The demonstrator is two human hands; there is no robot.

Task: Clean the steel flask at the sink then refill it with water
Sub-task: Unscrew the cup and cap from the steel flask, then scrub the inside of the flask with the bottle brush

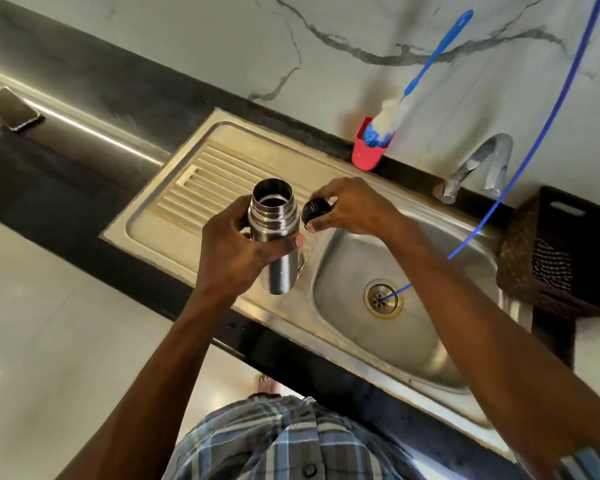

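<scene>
Steel flask (274,233) upright above drainboard, mouth open, threads bare. Left hand (236,251) wraps fingers round flask body. Right hand (352,209) pinches black cap (316,209) just beside mouth, apart from it. Step judged: cap off, washing next. Set cap on sink (201,147) drainboard, carry flask under tap (478,168), fetch brush (395,109) from red cup (366,154). Keep grip firm; wet steel likely slippery.

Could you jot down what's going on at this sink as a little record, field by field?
left hand: grips the steel flask, mouth open
right hand: pinches the black cap, off the flask
sink: basin looks dry, blue tube runs into the drain
tap: no water running
bottle brush: stands in a red cup
phone: on the counter, far left
</scene>
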